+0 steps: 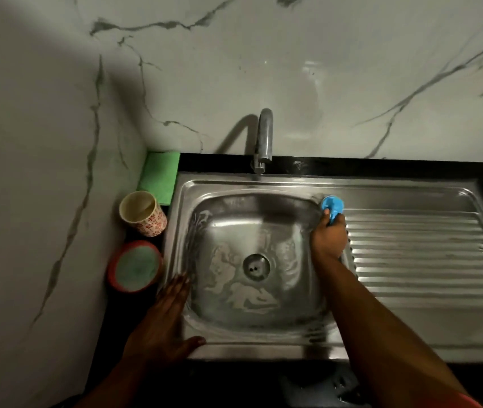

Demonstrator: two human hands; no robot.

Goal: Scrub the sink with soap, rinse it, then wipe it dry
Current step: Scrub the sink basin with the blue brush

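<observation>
Stainless steel sink (pixel 264 184) between both hands, soap film streaked around drain (pixel 256 267). Right hand (pixel 328 238) grasping blue scrubber (pixel 332 205) at basin's far right corner, beside ribbed drainboard (pixel 422 254). Left hand (pixel 166 319) released, fingers straight, flat on near left rim. Beyond left hand: red tub (pixel 136 266), patterned cup (pixel 143 213), green cloth (pixel 159 176).

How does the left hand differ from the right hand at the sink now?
The left hand lies flat with straight fingers, while the right hand curls around a blue scrubber. The left hand holds nothing and rests on the left rim of the sink; the right hand is at the basin's back right corner, beside the ribbed drainboard. Both hands are at the sink's edge.
</observation>
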